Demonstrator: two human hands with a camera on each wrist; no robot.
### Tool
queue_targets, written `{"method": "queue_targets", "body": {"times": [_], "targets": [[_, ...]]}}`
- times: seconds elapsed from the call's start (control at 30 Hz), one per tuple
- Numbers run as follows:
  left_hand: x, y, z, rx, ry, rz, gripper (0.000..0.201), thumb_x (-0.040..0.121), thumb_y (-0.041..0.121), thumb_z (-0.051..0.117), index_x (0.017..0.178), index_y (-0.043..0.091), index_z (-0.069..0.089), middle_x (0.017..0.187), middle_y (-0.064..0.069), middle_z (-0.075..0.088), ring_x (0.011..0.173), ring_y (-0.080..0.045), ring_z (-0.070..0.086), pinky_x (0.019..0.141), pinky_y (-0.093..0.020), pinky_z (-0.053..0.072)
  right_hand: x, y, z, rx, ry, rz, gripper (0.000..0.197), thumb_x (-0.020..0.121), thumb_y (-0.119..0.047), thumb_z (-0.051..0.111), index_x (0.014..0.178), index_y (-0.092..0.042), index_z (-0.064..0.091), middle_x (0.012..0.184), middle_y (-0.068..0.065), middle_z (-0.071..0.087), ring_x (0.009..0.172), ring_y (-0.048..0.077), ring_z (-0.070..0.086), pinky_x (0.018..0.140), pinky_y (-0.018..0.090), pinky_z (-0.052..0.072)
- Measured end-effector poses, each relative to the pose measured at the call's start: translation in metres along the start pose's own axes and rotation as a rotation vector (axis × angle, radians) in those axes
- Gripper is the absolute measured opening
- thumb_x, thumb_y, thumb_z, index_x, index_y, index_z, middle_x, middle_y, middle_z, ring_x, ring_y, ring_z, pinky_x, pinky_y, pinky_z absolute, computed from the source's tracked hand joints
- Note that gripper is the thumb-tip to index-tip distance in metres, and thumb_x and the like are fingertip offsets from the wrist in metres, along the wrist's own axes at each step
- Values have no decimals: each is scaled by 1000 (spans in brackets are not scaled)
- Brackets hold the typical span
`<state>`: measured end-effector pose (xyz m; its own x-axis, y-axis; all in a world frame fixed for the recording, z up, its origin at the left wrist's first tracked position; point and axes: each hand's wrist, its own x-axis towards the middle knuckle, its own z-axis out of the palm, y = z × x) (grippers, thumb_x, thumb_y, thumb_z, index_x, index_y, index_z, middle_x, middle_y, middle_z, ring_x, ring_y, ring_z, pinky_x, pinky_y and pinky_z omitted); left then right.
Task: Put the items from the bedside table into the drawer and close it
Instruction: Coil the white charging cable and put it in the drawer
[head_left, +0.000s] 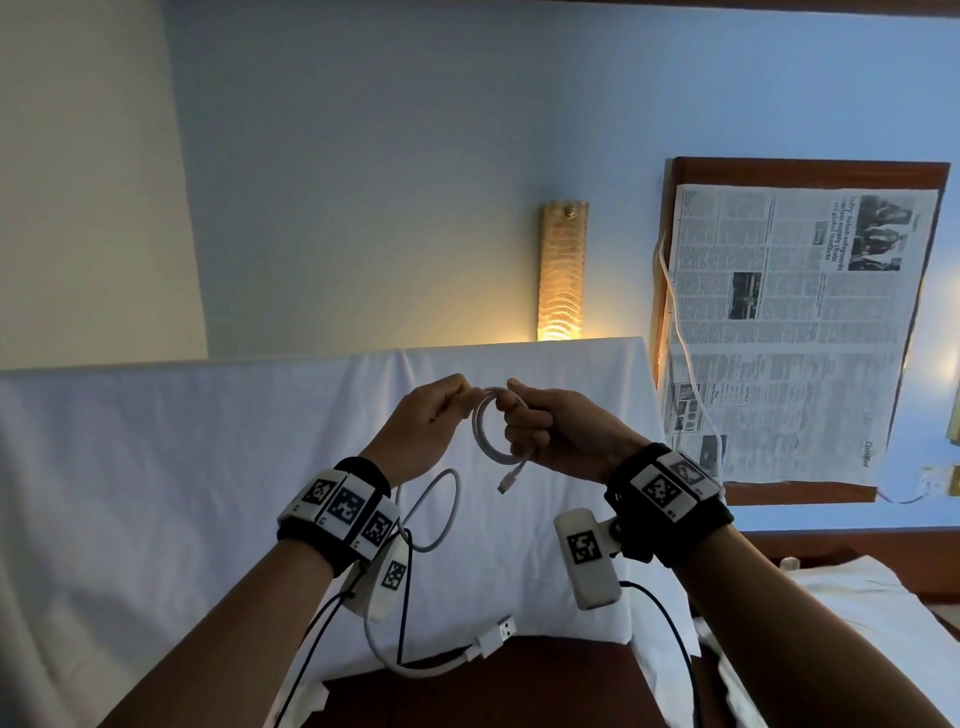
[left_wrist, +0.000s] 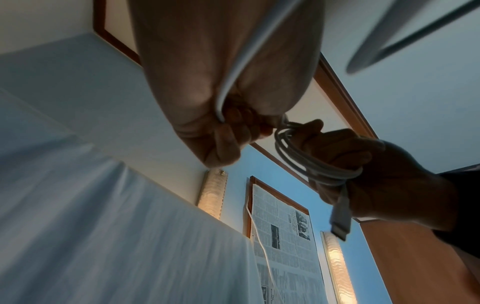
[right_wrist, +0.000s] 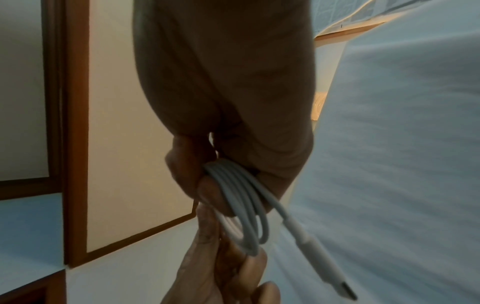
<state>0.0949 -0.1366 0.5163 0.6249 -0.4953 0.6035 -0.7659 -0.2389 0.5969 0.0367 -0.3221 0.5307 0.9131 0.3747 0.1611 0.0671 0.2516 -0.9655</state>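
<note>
While your right hand (head_left: 550, 431) clamps the finished loops of the white cable (head_left: 488, 431) and your left hand (head_left: 426, 421) pinches the strand feeding into them, you are mid-coil, held up in front of the white sheet (head_left: 208, 467). The loose tail with its USB plug (head_left: 498, 631) hangs below your wrists. Wind that in next, then find the drawer, which appears to lie outside every view.
</note>
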Motion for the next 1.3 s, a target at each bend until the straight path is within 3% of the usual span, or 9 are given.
{"method": "queue_targets", "body": {"times": [0.27, 0.43, 0.57, 0.7, 0.77, 0.87, 1.13, 1.2, 1.3], "targets": [[4, 2, 0, -155, 6, -72, 31, 99, 35, 49, 81, 11, 54, 54, 12, 36, 47, -6, 29, 44, -17, 31, 3, -7, -4, 143, -27, -24, 33, 104, -32, 30, 82, -16, 49, 47, -11, 31, 45, 5, 31, 58, 20, 22], [-6, -3, -7, -234, -242, -192, 24, 97, 27, 56, 81, 10, 60, 55, 7, 37, 48, -9, 35, 49, -21, 34, 7, -20, -23, 430, 85, -154, 35, 104, -31, 32, 78, -14, 49, 46, -9, 33, 43, 5, 35, 51, 14, 32], [-14, 0, -9, -303, -472, -205, 34, 97, 22, 57, 64, 19, 60, 57, 1, 45, 47, -13, 40, 50, -27, 33, 14, -30, -41, 553, 224, -238, 37, 104, -30, 32, 74, -14, 47, 42, -8, 34, 38, 5, 36, 58, 17, 27], [-13, 4, -18, -372, -544, -221, 29, 98, 23, 53, 72, 10, 60, 59, -1, 54, 47, -13, 38, 44, -20, 26, 19, -39, -60, 602, 344, -270, 35, 105, -25, 31, 74, -15, 45, 43, -8, 38, 37, 7, 38, 59, 17, 27], [-9, 1, -18, -315, -452, -265, 30, 97, 28, 55, 76, 8, 62, 61, -3, 57, 46, -11, 34, 42, -18, 23, 20, -40, -64, 528, 382, -265, 35, 105, -25, 29, 76, -15, 45, 43, -8, 38, 37, 6, 38, 59, 17, 27], [-1, -14, -11, -144, -188, -387, 32, 95, 31, 59, 77, 7, 68, 66, -3, 66, 44, -11, 36, 40, -18, 27, 18, -37, -67, 419, 388, -223, 32, 106, -25, 28, 79, -14, 44, 45, -7, 41, 38, 7, 38, 58, 18, 28], [10, -46, -7, -43, 261, -534, 24, 91, 21, 66, 82, 0, 72, 72, -8, 74, 38, -10, 52, 39, -19, 42, 14, -17, -55, 232, 364, -91, 36, 105, -30, 32, 77, -14, 49, 46, -8, 39, 43, 7, 41, 49, 17, 38], [14, -49, -9, -42, 310, -544, 19, 91, 18, 66, 82, 1, 73, 76, -8, 75, 41, -11, 54, 42, -20, 44, 14, -14, -51, 251, 327, -85, 36, 104, -31, 33, 78, -13, 50, 48, -8, 39, 44, 8, 43, 48, 17, 41], [11, -50, -10, -139, 267, -556, 12, 91, 16, 66, 89, 6, 73, 81, -8, 73, 44, -12, 48, 43, -20, 40, 10, -14, -47, 308, 264, -95, 36, 104, -34, 34, 79, -13, 51, 49, -7, 41, 46, 8, 46, 48, 16, 43]]}}
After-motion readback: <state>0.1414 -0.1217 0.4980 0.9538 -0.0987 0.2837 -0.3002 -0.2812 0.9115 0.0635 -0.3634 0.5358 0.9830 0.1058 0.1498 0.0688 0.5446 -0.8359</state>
